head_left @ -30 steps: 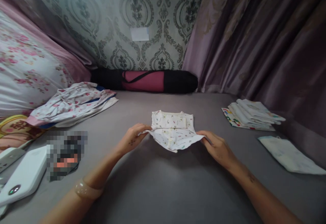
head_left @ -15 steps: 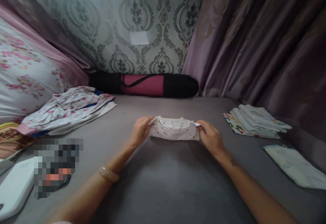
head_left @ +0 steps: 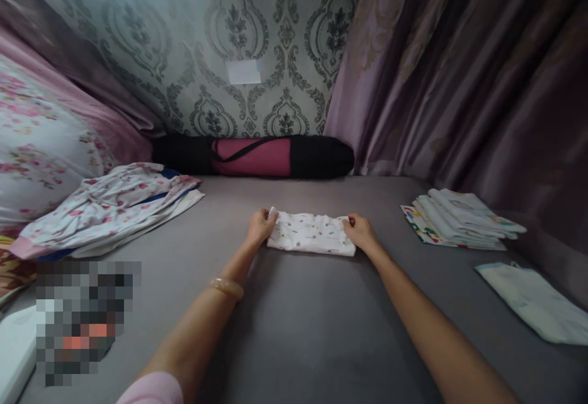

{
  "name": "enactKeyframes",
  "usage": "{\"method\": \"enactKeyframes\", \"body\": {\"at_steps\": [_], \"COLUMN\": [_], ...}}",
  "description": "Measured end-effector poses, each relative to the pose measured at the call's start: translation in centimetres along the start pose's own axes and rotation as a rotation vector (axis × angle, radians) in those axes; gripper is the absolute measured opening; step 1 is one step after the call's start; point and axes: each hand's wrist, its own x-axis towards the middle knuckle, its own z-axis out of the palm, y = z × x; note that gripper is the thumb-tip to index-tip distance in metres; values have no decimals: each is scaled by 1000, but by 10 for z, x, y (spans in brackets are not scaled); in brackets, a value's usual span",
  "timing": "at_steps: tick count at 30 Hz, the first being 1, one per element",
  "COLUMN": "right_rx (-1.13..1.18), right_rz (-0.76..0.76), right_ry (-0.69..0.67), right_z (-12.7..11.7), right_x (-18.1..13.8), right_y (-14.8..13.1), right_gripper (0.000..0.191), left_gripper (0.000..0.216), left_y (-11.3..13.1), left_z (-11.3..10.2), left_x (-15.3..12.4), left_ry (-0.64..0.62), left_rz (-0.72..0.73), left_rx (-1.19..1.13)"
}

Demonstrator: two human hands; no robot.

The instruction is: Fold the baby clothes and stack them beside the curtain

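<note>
A small white shirt [head_left: 313,234] with a scattered print lies folded into a flat rectangle on the grey bed surface [head_left: 303,318]. At its left upper corner, my left hand [head_left: 261,226] pinches the fabric between thumb and fingers. Its right upper corner is gripped by my right hand [head_left: 361,231]. The neckline is out of sight now, and a plain printed side faces up.
Folded clothes are stacked [head_left: 463,217] on the right, with a pale folded garment [head_left: 535,303] nearer. Loose clothes [head_left: 110,208] lie at left, beside a white object [head_left: 18,343] and a blurred patch. A pink-and-black long bag [head_left: 252,158] rests against the wall.
The neckline showed at the top of the shirt before; now that edge is folded out of view and the shirt lies flatter. Both hands still hold its ends, and the view has shifted slightly.
</note>
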Motion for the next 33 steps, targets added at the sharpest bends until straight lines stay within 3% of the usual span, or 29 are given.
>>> {"method": "enactKeyframes", "body": {"at_steps": [5,10,15,20,24,29,33], "right_rx": [-27,-106,-251,-275,-226,-189,-193], "right_rz": [77,103,72,168,183,219,249], "right_ry": [9,28,24,65,-3,-56,-75], "right_z": [3,1,-1,5,1,-10,-10], "right_x": [1,-8,-21,-25,-18,-8,-11], "right_y": [-5,-18,-28,-27,-19,-12,-19], "right_gripper": [31,36,37,40,42,36,40], "left_gripper": [30,24,26,26,28,35,37], "left_y": [2,3,4,9,3,-11,-8], "left_z": [0,11,13,6,-2,-7,-9], "left_x": [-13,-33,-44,-41,-28,-24,-37], "left_ry": [45,141,155,99,27,-4,-5], "left_rz": [-30,87,159,13,-122,-150,-179], "left_rx": [66,184,229,182,45,-21,-40]}}
